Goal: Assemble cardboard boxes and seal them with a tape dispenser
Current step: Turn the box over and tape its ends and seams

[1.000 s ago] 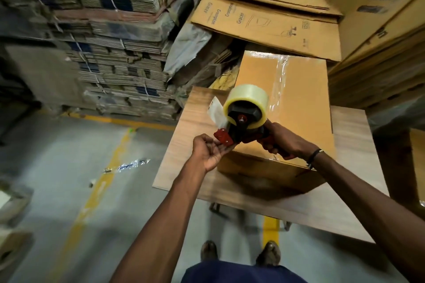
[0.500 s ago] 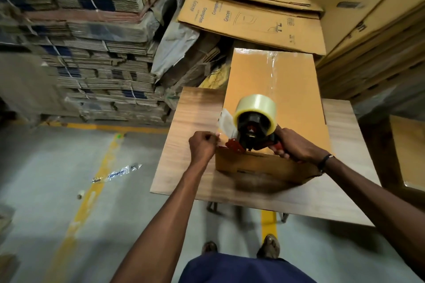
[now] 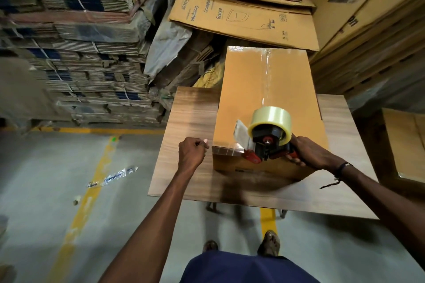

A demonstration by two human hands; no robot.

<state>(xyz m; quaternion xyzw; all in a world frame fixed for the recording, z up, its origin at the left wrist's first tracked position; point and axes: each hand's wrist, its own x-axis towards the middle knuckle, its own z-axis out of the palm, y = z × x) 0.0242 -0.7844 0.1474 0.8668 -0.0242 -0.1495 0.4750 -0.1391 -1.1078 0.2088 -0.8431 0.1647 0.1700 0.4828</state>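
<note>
Tape (image 3: pixel 227 150) is pinched by the left hand (image 3: pixel 192 153) at the box's (image 3: pixel 264 99) near edge, the dispenser (image 3: pixel 268 142) gripped by the right hand (image 3: pixel 308 154); pressing down is likely needed next.

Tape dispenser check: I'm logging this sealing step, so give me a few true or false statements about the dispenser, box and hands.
1. The right hand grips the tape dispenser. True.
2. The dispenser sits at the far end of the box. False: it is at the near edge.
3. Clear tape already runs along the box top. True.
4. The left hand presses flat on the box top. False: it is curled beside the near left corner.
5. The box stands on the floor. False: on a wooden table.
</note>
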